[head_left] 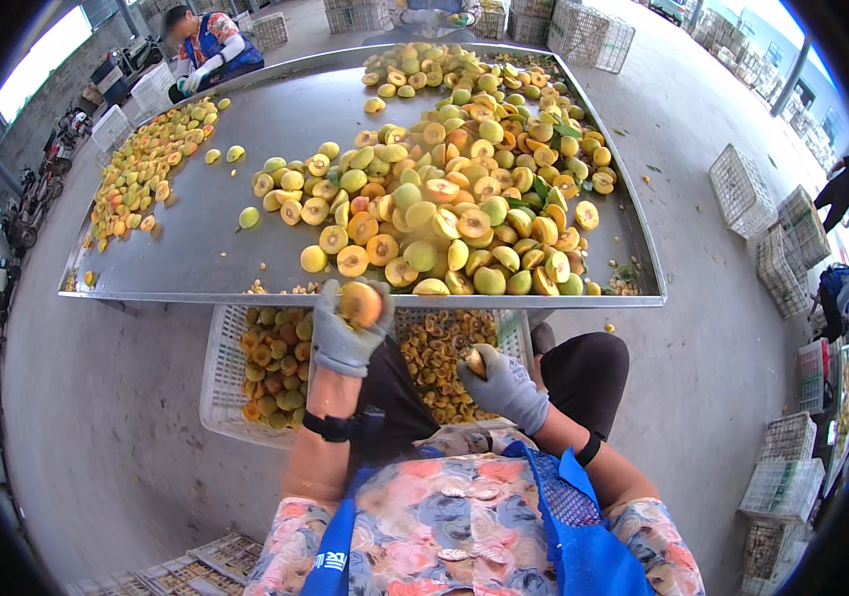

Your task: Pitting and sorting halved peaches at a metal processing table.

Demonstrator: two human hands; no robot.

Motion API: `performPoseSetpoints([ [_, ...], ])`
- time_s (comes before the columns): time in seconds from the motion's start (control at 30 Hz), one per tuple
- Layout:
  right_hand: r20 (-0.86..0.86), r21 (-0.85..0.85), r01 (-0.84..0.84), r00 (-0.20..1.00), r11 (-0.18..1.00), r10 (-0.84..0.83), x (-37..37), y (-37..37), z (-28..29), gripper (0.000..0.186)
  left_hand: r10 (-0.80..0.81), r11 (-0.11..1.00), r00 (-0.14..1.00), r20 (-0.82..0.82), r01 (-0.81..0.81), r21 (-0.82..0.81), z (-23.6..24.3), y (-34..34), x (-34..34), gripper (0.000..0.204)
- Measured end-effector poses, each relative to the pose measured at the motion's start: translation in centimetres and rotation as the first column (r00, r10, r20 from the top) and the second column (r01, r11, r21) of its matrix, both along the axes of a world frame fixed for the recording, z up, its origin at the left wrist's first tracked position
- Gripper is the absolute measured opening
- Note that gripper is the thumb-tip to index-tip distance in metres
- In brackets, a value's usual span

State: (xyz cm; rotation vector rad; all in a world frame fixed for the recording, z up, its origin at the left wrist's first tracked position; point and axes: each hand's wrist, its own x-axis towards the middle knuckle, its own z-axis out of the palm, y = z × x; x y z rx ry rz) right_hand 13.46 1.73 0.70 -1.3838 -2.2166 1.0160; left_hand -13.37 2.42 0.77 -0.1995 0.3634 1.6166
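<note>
My gloved left hand (pixel 343 340) holds an orange-yellow fruit (pixel 359 303) up at the metal table's front rim (pixel 176 296). My gloved right hand (pixel 509 389) is closed around a small object (pixel 473 362), too small to make out, lower and to the right. On the table lies a big heap of halved yellow-green fruit (pixel 444 194), with leaves and pits among it. Below the rim are a white crate of fruit (pixel 275 363), left of my left hand, and a container of small cut pieces (pixel 439 348) between my legs.
A smaller fruit pile (pixel 151 159) is at the table's left. A co-worker (pixel 216 55) sits at the back left, another person (pixel 429 15) at the far side and one (pixel 842 189) at the right. Crates (pixel 742 189) line the right; scooters (pixel 22 214) stand along the left.
</note>
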Motion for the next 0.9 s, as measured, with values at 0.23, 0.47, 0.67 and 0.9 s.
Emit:
performPoseSetpoints([
  [0.23, -0.11, 0.18, -0.034, 0.992, 0.983, 0.054, -0.5, -1.4, 3.9, 0.033, 0.083, 0.97, 0.625, -0.776, 0.129, 0.208, 1.1, -2.4, 8.3, 0.032],
  [0.47, 0.073, 0.248, -0.075, 0.996, 0.966, 0.058, 1.2, -2.1, 3.3, 0.038, -0.072, 0.966, 0.738, -0.671, 0.22, 0.138, 1.3, -3.6, 10.4, 0.03],
  [0.67, 0.124, 0.245, -0.12, 0.988, 0.962, 0.091, 2.1, -2.5, 1.3, 0.037, 0.084, 0.948, 0.316, -0.945, 0.267, 0.174, 2.2, -4.6, 12.2, 0.032],
  [0.9, 0.102, 0.179, -0.092, 0.992, 0.979, 0.075, 1.7, -2.9, -0.1, 0.037, -0.108, 0.994, 0.732, -0.673, 0.074, -0.079, 2.3, -3.6, 13.8, 0.041],
])
